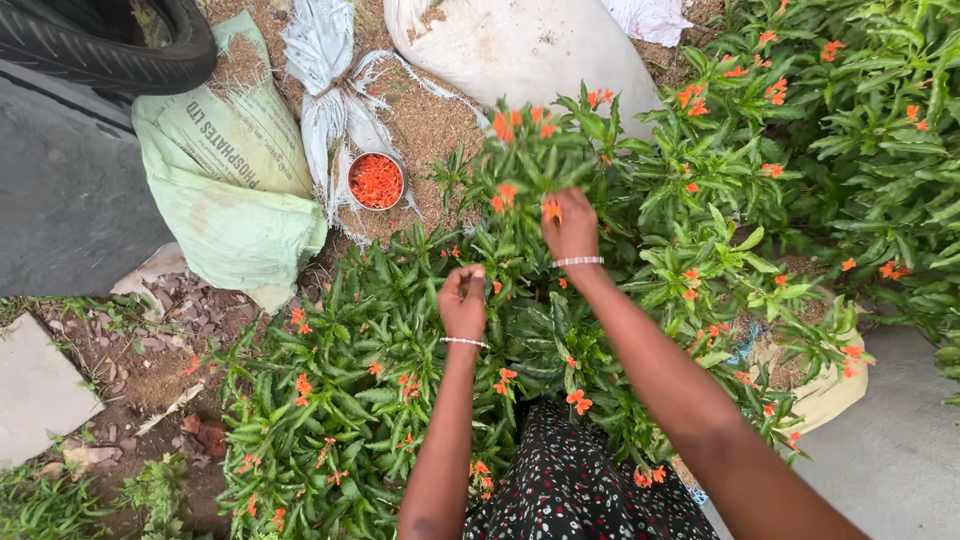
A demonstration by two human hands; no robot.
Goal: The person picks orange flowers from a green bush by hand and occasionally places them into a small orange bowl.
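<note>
At the far left you have a black tyre (110, 45) and a pale green sack (225, 170), and beside it a torn white sack (330, 90) lies on the sawdust. Just right of that sack stands a small round bowl (376, 181), full of picked orange flowers; it is up and to the left of both your hands, and your left hand is the nearer one to it.

Your left hand (463, 303) is closed in a loose fist above the green bush (370, 330); I cannot tell what is inside it. Your right hand (572, 226) is higher and further forward, the fingers pinched narrow on an orange flower (551, 211) at the top of an upright stem. More flowers sit just left of it and above it.

To the right the bush is dense with leaves, so there is little free room there. The open way goes left, over low leaves, toward the bowl. A large white sack (520, 50) lies behind.
</note>
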